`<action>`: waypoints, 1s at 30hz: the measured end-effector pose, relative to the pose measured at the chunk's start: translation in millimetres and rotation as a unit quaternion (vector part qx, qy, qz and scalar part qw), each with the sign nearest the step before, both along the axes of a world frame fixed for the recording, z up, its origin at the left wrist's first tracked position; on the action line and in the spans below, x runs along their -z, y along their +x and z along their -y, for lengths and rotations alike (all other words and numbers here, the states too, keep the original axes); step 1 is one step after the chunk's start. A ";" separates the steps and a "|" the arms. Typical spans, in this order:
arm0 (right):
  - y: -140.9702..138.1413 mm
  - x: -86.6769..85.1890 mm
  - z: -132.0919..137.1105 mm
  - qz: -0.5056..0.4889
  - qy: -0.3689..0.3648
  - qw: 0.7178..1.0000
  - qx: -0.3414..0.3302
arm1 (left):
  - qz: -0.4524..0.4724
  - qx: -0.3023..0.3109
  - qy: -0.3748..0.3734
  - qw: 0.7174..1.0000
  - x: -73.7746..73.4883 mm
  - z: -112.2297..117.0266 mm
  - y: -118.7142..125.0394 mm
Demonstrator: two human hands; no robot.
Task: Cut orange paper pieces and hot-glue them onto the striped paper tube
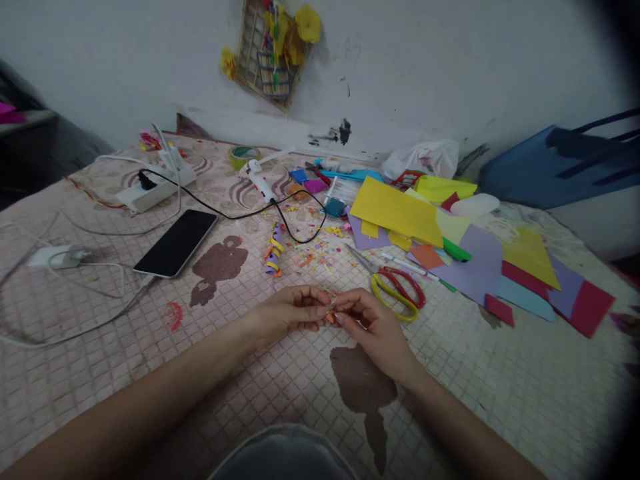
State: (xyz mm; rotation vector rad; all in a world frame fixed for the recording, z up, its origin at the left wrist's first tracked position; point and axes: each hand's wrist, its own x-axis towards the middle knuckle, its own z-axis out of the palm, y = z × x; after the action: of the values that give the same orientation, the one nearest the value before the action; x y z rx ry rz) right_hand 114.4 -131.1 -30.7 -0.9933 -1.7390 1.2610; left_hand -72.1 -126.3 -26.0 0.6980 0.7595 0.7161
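Note:
My left hand (301, 311) and my right hand (371, 325) meet over the patterned table cover, fingertips pinched together. Between them is a small orange paper piece (330, 318), mostly covered by the fingers; its exact shape cannot be made out. Scissors (399, 291) with one red and one yellow handle lie just beyond my right hand, blades pointing away to the left. Past my left hand sits a purple paper roll (273, 250) wrapped with a yellow strip and bearing small orange bits. Tiny colored paper scraps (320, 253) are scattered beside the roll.
A white glue gun (260, 183) with a black cord lies at the back. On the left are a phone (176, 243) on a charging cable and a power strip (157, 187). Colored paper sheets (400, 212) spread over the right side. Green tape (243, 157) stands near the wall.

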 end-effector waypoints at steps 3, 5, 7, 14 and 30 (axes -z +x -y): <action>0.8 -0.7 0.0 -0.008 -0.017 1.000 -0.003 | 0.009 0.005 0.006 1.000 1.8 -1.0 -0.7; 1.2 -0.6 -0.2 -0.008 -0.019 1.000 -0.005 | -0.006 0.009 0.039 0.999 2.7 -2.1 -1.1; 1.5 0.1 -0.5 0.000 -0.011 1.000 -0.004 | -0.031 0.014 0.100 0.994 2.7 -3.1 -1.3; 1.5 1.7 -0.8 0.076 0.076 0.994 0.021 | -0.081 -0.002 0.135 0.988 1.1 -3.3 -1.4; 1.4 3.4 3.4 0.165 0.266 0.949 0.044 | 0.020 -0.066 -0.030 0.997 0.5 0.7 2.9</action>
State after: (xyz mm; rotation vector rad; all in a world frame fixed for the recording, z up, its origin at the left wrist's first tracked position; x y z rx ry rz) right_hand 115.8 -134.5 -34.1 -0.9739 -2.1070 0.5286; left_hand -69.2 -127.0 -26.5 0.5812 0.7935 0.8223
